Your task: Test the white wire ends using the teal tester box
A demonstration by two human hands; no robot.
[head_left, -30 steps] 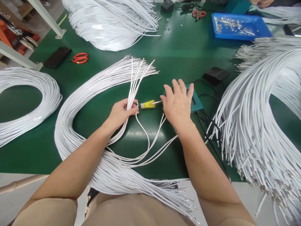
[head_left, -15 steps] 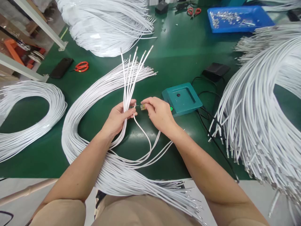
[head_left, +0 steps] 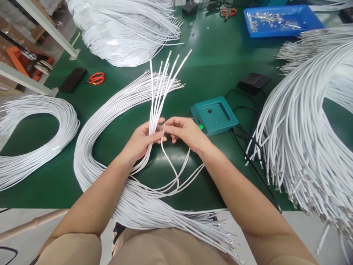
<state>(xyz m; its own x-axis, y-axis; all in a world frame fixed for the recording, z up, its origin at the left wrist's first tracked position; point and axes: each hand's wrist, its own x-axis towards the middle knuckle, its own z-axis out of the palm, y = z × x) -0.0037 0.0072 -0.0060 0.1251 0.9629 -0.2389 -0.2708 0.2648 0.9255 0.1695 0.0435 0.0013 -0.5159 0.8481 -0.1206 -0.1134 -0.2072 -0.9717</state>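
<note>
Several white cables (head_left: 156,106) stand up through the grasp of my left hand (head_left: 142,141), their tips fanned above it. Its thumb and fingers also pinch the end of one separate white cable (head_left: 168,157), which loops down to the right. My right hand (head_left: 186,133) meets that cable end with thumb and forefinger pressed together. Whatever small piece lies between those fingers is too hidden to make out. Beyond the hands, a long curved bundle of white cables (head_left: 88,147) lies on the green table (head_left: 220,66).
A teal device (head_left: 215,116) with a green light sits right of my hands, black cords behind it. Large white cable coils (head_left: 292,121) fill the right side. Farther back are a blue tray (head_left: 306,24) of small metal parts, red-handled snips (head_left: 96,78) and a black phone (head_left: 73,80).
My right hand has moved left to touch the cable end at my left hand. The small yellowish piece at its fingertips is now hidden. The held cables lean farther right.
</note>
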